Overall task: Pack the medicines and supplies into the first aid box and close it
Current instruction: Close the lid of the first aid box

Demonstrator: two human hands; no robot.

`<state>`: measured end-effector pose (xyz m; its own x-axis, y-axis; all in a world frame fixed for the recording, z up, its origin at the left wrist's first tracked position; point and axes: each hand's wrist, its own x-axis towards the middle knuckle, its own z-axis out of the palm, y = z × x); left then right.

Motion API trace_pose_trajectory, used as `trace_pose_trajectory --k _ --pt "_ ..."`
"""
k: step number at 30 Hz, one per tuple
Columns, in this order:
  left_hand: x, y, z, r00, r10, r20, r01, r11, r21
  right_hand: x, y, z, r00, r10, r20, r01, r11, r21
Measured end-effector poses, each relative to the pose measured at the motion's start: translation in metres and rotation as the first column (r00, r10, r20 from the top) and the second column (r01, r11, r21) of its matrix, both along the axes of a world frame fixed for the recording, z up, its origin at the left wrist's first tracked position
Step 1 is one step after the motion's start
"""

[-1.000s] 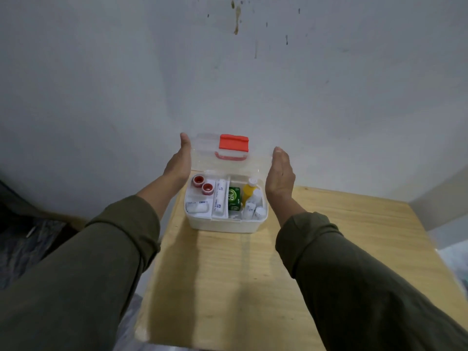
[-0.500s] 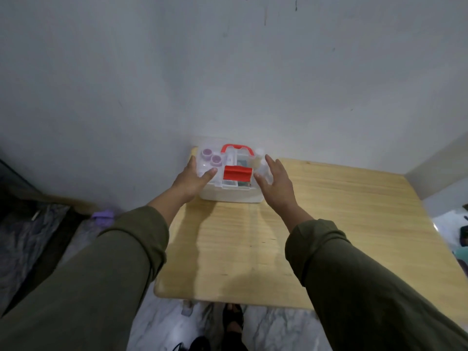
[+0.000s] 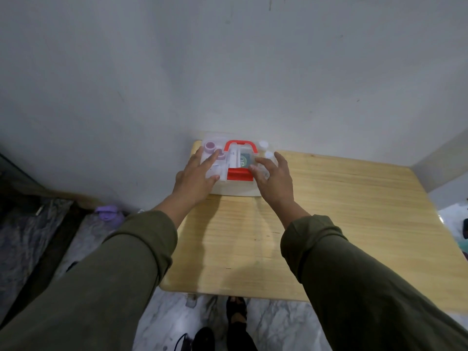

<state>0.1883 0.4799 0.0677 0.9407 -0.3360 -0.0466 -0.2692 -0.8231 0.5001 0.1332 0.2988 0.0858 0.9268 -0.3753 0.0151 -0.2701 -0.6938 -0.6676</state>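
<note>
Looks like a home room, plain and lived-in. Pale grey painted wall (image 3: 228,59) with small dark specks and scuffs, no fittings on it. Small light wooden table with rounded corners (image 3: 342,224) pushed against that wall. White-grey marble-pattern floor tiles (image 3: 278,323) under it. Dark patterned fabric, bedding or a mat, cannot tell which (image 3: 22,239), lies along the left edge on the floor. Small lilac plastic object (image 3: 107,215) sits on the floor by the wall. Person's foot in a dark open sandal (image 3: 236,312) beneath the table edge. Domestic, not a lab or shop.
</note>
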Motion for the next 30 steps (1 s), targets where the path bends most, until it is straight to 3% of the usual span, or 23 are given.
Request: trace_pose_trajectory --k 5,9,14,19,27,30 --pt "-0.001 0.002 0.003 1.0 -0.009 0.014 0.008 0.997 0.073 -0.003 -0.001 -0.004 0.988 0.145 0.05 -0.14 0.986 -0.095" --pt "-0.001 0.001 0.005 1.0 0.002 0.025 -0.004 0.997 0.083 -0.008 0.003 -0.008 0.985 0.153 0.081 -0.14 0.979 -0.146" --pt "-0.001 0.0 0.005 0.999 0.039 -0.018 -0.039 0.999 -0.011 -0.003 0.003 -0.007 0.986 0.146 0.081 -0.128 0.973 -0.194" --pt "0.0 -0.001 0.005 0.989 0.09 -0.114 -0.113 0.971 -0.212 0.004 0.004 -0.014 0.981 0.18 -0.072 -0.194 0.905 -0.379" --pt "0.001 -0.001 0.005 0.988 0.099 -0.119 -0.125 0.962 -0.242 0.009 0.008 -0.02 0.973 0.126 -0.192 -0.214 0.798 -0.563" --pt "0.001 -0.002 0.005 0.989 0.101 -0.106 -0.124 0.961 -0.245 0.011 0.011 -0.019 0.972 0.103 -0.213 -0.208 0.799 -0.565"
